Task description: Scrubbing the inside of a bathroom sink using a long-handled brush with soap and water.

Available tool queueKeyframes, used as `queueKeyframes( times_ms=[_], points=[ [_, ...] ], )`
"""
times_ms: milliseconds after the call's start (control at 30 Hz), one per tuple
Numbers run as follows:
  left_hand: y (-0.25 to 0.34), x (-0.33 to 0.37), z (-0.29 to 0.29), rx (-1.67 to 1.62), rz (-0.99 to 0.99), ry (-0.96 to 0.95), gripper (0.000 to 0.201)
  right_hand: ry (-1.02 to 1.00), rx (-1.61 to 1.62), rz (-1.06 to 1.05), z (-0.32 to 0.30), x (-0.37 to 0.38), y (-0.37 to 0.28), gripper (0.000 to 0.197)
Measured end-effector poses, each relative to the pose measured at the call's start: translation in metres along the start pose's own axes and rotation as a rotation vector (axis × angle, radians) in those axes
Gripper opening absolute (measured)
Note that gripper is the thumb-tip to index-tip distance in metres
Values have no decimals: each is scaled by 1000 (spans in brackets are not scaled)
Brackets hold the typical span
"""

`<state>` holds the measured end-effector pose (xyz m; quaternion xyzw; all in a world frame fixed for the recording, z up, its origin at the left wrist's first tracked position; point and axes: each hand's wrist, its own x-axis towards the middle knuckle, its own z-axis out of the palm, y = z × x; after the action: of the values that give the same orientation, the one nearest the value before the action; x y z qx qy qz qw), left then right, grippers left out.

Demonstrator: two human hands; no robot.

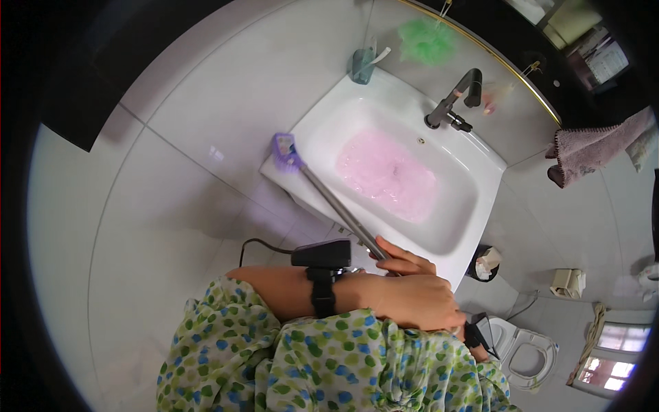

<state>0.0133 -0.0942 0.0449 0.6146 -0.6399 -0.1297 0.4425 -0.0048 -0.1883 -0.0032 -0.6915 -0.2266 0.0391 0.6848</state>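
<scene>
A long-handled brush (343,213) with a grey pole lies slantwise across the near-left rim of the white washbasin (309,134). Its purple bristle head (285,152) rests at the basin's left corner. The fingers of my right hand (408,259) are closed around the pole's near end, while the rest of that hand is hidden. Crossing over it, my left hand (419,302) is closed with its fingers curled under beside my right wrist. What those fingers hold, if anything, is hidden. Pink water (384,175) lies in the bowl.
A dark tap (449,103) stands at the basin's far side. A blue-green cup (362,66) sits at the far corner, with a green bath puff (427,41) hanging nearby. To the right are a waste bin (485,264), a toilet (528,353) and a hanging towel (594,147).
</scene>
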Motion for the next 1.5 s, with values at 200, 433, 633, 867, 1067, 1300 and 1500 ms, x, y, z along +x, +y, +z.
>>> queueKeyframes(
  times_ms=[200, 433, 633, 867, 1067, 1300, 1500],
  points=[
    [-3, 32, 28, -53, 307, -96, 18, -35, -65, 78, -19, -36, 9, 18],
    [17, 55, 67, -395, 469, 24, 29, 12, -198, 146, -20, -74, -3, 19],
    [23, 79, 114, -487, 711, 110, 37, 85, -339, 205, -17, -103, -23, 20],
    [36, 55, 71, -218, 762, 53, 36, 156, -496, 265, -2, -124, -51, 21],
    [37, 28, 20, -224, 564, -105, 33, 216, -613, 318, 17, -133, -71, 21],
    [36, 33, 60, -455, 688, -95, 32, 259, -743, 409, 38, -147, -99, 22],
    [49, 20, 134, -931, 615, -239, 29, 305, -867, 492, 53, -157, -123, 23]
  ],
)
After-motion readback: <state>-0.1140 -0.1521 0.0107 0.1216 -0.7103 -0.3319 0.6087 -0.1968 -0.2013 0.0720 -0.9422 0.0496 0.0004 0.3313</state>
